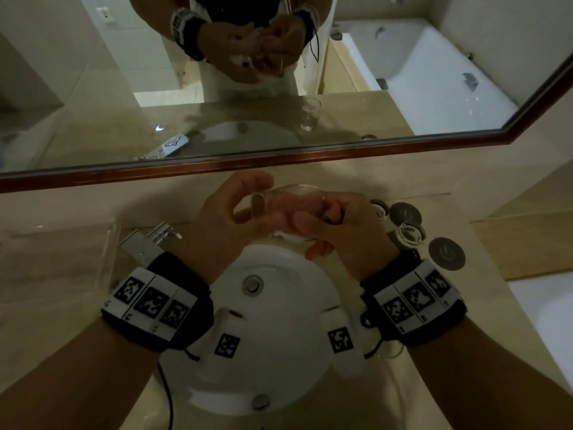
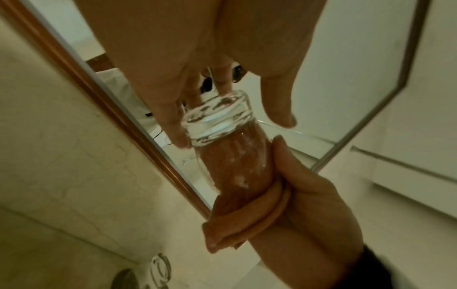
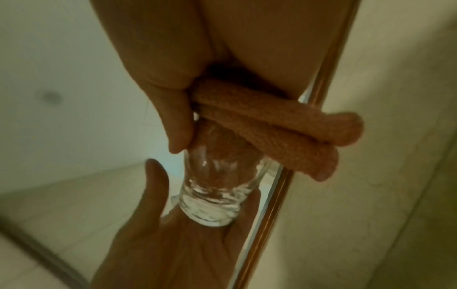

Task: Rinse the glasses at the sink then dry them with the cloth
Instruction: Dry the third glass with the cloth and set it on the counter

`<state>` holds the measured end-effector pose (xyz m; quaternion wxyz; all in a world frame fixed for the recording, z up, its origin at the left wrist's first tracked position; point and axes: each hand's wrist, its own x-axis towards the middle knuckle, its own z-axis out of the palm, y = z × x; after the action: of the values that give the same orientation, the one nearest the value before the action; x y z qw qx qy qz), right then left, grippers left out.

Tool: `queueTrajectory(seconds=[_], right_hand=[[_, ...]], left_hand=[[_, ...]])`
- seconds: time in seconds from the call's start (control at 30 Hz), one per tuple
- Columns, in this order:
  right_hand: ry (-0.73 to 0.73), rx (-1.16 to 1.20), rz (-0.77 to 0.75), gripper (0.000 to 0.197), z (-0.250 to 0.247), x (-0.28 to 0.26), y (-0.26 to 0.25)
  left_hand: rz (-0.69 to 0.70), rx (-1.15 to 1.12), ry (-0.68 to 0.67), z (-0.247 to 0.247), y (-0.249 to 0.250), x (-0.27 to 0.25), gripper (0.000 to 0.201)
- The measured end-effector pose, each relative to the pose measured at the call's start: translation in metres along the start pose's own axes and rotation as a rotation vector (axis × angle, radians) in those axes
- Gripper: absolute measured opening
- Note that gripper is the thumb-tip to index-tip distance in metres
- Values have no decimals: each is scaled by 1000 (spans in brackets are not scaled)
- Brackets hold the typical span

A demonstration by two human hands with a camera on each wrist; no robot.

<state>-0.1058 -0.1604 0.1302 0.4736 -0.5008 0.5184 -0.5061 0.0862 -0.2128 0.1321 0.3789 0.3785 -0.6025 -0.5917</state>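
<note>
Drying under way: glass (image 1: 288, 200) is being held on its side above the sink (image 1: 279, 352), cloth (image 2: 237, 176) stuffed inside it

Left hand (image 1: 223, 218) is cupping the thick base with curled fingers (image 3: 153, 176), while the right hand (image 1: 344, 231) is pinching the cloth (image 3: 272, 125) at the rim, its folds trailing out of the mouth; droplets are showing on the inner wall, so this reads as the wiping step, rinsing apparently done for this glass. Another glass (image 1: 409, 234) is lying on the counter (image 1: 511, 240) to the right, near dark round coasters (image 1: 446, 252). Next move likely calls for twisting cloth against glass while the base grip is staying firm, as wet glass may slip
</note>
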Motion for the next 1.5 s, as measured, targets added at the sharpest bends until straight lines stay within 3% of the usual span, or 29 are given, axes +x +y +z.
queueTrajectory(seconds=[0.07, 0.1, 0.17, 0.23, 0.3, 0.4, 0.5, 0.6, 0.63, 0.7, 0.77, 0.87, 0.97, 1.03, 1.13, 1.23, 1.27, 1.33, 1.43, 1.5], right_hand=[[9, -90, -60, 43, 1, 2, 1], [10, -123, -79, 51, 2, 3, 2], [6, -160, -119, 44, 4, 3, 1], [11, -165, -147, 30, 3, 1, 1], [11, -108, -96, 8, -1, 0, -1], [10, 40, 62, 16, -7, 0, 2], [-8, 127, 109, 8, -7, -1, 2], [29, 41, 40, 21, -6, -2, 0], [39, 10, 13, 23, -6, -2, 0], [34, -62, -28, 4, -4, -1, -5], [24, -150, -48, 20, -4, 0, -2], [26, -65, -31, 4, -6, 0, -5], [27, 164, 119, 20, -12, 1, -1], [17, 238, 178, 33, -14, 2, 5], [20, 199, 158, 30, -12, 1, 2], [16, 100, 92, 5, -15, -2, -6], [17, 51, 64, 13, -15, -3, -8], [22, -5, 31, 17, -13, -6, -11], [19, 95, 88, 19, -15, -9, -11], [15, 173, 155, 24, -19, -10, -6]], left_hand=[[-267, -149, 42, 5, 6, 3, 46], [-361, -154, 29, 6, 7, 4, 52], [-421, -115, 6, 8, 8, 4, 50], [-351, -100, 15, 8, 8, 3, 31], [-189, -28, -16, 5, 5, 1, 20], [71, 218, -153, 0, -1, 0, 49], [135, 218, -169, -2, -2, 2, 56], [55, 80, -87, 2, -4, 6, 49], [-50, -8, -50, 5, -2, 8, 43], [-307, -134, -8, 11, 5, 12, 28], [-384, -49, 3, 14, 9, 14, 31], [-183, 4, -13, 14, 8, 11, 22], [96, 302, -171, 5, -2, 10, 44], [177, 429, -225, 3, -6, 10, 52], [67, 205, -144, 7, -6, 11, 55], [-224, 59, -38, 16, 1, 14, 33], [-311, 75, -30, 19, 4, 15, 25], [-406, 81, -9, 22, 7, 16, 32], [-244, 102, -77, 20, 6, 13, 20], [-63, 277, -186, 16, 3, 11, 39]])
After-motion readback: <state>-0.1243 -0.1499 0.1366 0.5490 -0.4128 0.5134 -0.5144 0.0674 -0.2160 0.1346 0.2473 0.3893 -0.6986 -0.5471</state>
